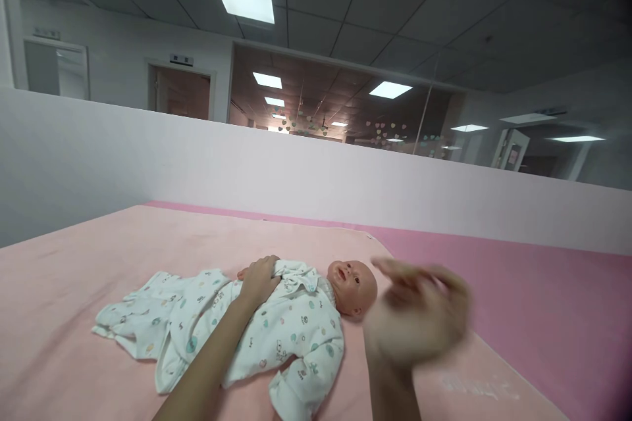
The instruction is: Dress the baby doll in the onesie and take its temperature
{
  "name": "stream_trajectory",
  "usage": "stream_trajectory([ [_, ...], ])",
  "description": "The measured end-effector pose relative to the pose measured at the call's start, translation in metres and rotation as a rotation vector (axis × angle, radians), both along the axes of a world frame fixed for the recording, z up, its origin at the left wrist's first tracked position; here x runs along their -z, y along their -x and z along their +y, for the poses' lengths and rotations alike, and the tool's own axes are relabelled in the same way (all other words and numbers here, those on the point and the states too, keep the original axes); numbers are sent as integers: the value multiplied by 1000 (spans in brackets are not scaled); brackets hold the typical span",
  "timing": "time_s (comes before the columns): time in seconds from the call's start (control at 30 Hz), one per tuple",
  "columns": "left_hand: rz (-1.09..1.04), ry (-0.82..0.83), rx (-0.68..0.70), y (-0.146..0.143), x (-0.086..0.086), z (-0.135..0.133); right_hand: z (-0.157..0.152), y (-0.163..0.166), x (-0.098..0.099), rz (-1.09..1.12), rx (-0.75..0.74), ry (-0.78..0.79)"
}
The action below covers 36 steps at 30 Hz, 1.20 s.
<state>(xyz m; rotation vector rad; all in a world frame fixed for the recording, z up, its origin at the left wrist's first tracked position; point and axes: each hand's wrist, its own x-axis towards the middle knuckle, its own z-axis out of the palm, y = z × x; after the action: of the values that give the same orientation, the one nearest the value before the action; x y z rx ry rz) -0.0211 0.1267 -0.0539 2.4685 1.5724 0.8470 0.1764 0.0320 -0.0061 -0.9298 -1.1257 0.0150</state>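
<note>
A baby doll (353,286) lies on its back, its bald head to the right. It wears a white onesie (276,335) printed with small animals and coloured dots; the near sleeve is bent toward me, and the legs of the suit spread flat at the left. My left hand (261,281) is closed over the doll's far forearm at the chest, and a bit of the doll's hand shows beside it. Right of the doll's head, my right hand (419,316) is raised and smeared by motion. Nothing shows in it, but how its fingers are bent is unclear.
Under the doll lies a pale pink sheet (89,237) on a darker pink padded surface (543,296). A low white wall (296,171) runs along the back. Beyond it are a doorway (182,92) and a window with heart stickers.
</note>
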Motion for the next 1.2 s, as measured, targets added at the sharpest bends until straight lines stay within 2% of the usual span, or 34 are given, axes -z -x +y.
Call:
stream_trajectory([
  [0.07, -2, -12, 15, 0, 1, 1, 9, -15, -8, 124, 35, 32],
  [0.13, -3, -29, 24, 0, 1, 1, 26, -35, -10, 226, 38, 231],
  [0.17, -3, -33, 25, 0, 2, 2, 35, -46, -7, 206, -21, 437],
  [0.27, 1, -29, 23, 0, 3, 3, 52, -77, 11, 211, -129, 623],
  [0.37, 6, -24, 22, 0, 3, 5, 54, -96, 31, 263, -307, 647],
  [0.47, 8, -15, 22, 0, 2, 6, 49, -104, 42, 284, -428, 617],
  [0.73, -19, -5, 55, 2, 3, 7, 41, -103, 49, 326, -535, 629],
  [1.03, -23, -17, 62, 2, 4, 7, 37, -104, 51, 374, -577, 540],
  [1.2, -14, -15, 65, 2, 1, 4, 35, -101, 51, 423, -651, 655],
])
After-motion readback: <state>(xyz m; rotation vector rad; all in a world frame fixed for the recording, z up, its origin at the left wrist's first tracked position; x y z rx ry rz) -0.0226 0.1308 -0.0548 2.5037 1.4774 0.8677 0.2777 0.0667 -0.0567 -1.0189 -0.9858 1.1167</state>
